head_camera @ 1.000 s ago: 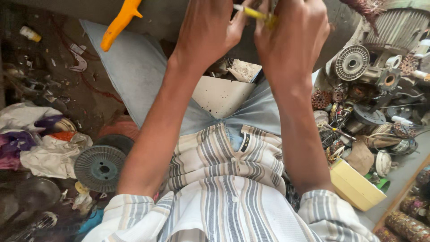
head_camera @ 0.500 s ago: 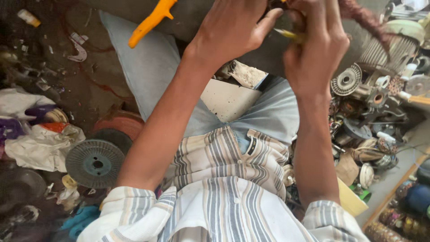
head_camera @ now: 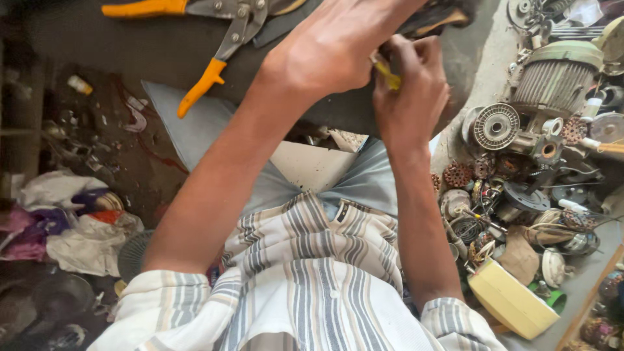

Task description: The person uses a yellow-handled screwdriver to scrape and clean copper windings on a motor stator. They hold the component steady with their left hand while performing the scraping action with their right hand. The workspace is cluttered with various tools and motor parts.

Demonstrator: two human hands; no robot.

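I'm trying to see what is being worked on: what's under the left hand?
The left hand covers most of it. A thin yellow tool pokes out toward the right hand, above a dark grey surface. The workpiece itself is hidden.

A dark worktop [head_camera: 97, 45] spans the top of the view, from eleven to one o'clock. Directly on it, at about eleven, lie orange-handled snips [head_camera: 214, 29], one handle pointing down towards its near edge. At three o'clock a pale, dusty surface [head_camera: 481, 58] carries a ribbed grey motor housing [head_camera: 552, 78], a round slotted end cover [head_camera: 496, 126] and a heap of small copper-wound parts [head_camera: 513, 201]. At nine o'clock the dirty floor [head_camera: 130, 162] holds crumpled rags [head_camera: 71, 221]
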